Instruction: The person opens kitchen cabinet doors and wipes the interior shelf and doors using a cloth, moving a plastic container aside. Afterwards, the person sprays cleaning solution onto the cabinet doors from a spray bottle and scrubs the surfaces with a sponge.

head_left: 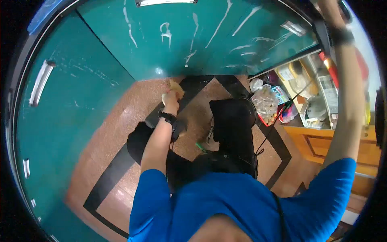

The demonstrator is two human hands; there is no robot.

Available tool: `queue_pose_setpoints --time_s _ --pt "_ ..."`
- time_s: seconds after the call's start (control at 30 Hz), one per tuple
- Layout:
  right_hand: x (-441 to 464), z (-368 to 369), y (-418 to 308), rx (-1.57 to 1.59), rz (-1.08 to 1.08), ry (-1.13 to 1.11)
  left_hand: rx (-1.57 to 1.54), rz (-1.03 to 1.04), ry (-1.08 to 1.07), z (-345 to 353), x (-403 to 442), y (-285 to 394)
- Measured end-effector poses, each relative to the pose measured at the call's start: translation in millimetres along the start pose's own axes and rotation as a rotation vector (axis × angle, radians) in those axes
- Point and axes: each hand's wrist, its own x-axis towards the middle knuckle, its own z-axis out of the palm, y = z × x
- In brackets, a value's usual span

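My left hand (172,102), with a dark band on its wrist, is closed low over the floor, near the base of the green panels. From its fingers sticks out a tan, bristly object (176,86), and a pale rounded edge shows beside them. My right arm stretches up along the right side, with a dark wristband. Only part of my right hand (329,13) shows at the top edge; its fingers are out of view. A green panel (161,56) with whitish streaks stands in front of me.
At the right, an open shelf (292,86) holds plastic bags, packets and a red tray (267,119) of small round things. Below it is a wooden cabinet (322,147). A dark cord hangs in front. My knees are bent over the brown floor (121,165) with dark bands.
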Motion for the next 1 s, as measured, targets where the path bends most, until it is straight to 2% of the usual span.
queue_pose_setpoints --time_s 0.03,0.07,0.13,0.2,0.27,0.3,0.37,0.47,0.53,0.6,0.67,0.77,0.87,0.93,1.0 --pt "-40 -14 -39 0.071 0.055 0.038 -0.182 0.047 -0.082 9 -18 4" --pt "-74 -22 -75 0.114 -0.031 -0.062 -0.185 0.045 -0.089 18 -19 9" --pt "-129 -42 -74 -0.280 -0.234 0.158 -0.195 -0.104 -0.145 27 -23 6" --pt "-209 -38 -87 -0.235 -0.024 -0.164 -0.238 -0.122 -0.216 35 -44 13" --pt "-295 -9 -84 0.115 0.504 -0.448 -0.270 -0.226 -0.516 56 -71 38" --pt "-339 7 -62 0.151 0.610 -0.566 -0.233 -0.168 -0.645 62 -99 65" --pt "-406 38 -45 0.442 0.928 -0.622 -0.111 -0.125 -0.708 73 -162 123" --pt "-431 60 -76 0.748 1.406 -0.599 0.082 -0.030 -0.766 62 -213 155" --pt "-445 69 -84 0.982 1.430 -0.618 0.161 0.025 -0.800 53 -232 164" --pt "-439 63 -107 1.019 1.347 -0.636 0.339 0.023 -0.679 32 -254 174" --pt "-444 54 -113 1.137 1.329 -0.680 0.440 0.130 -0.601 25 -304 196" --pt "-455 28 -100 1.233 1.372 -0.688 0.680 0.109 -0.449 25 -363 237" --pt "-457 -18 -70 1.168 1.433 -0.647 0.974 0.062 -0.376 17 -395 268" --pt "-462 -44 -44 1.053 1.442 -0.562 0.909 0.040 -0.456 -3 -397 270" --pt "-474 -63 -19 0.895 1.537 -0.478 0.887 -0.050 -0.440 11 -388 278"
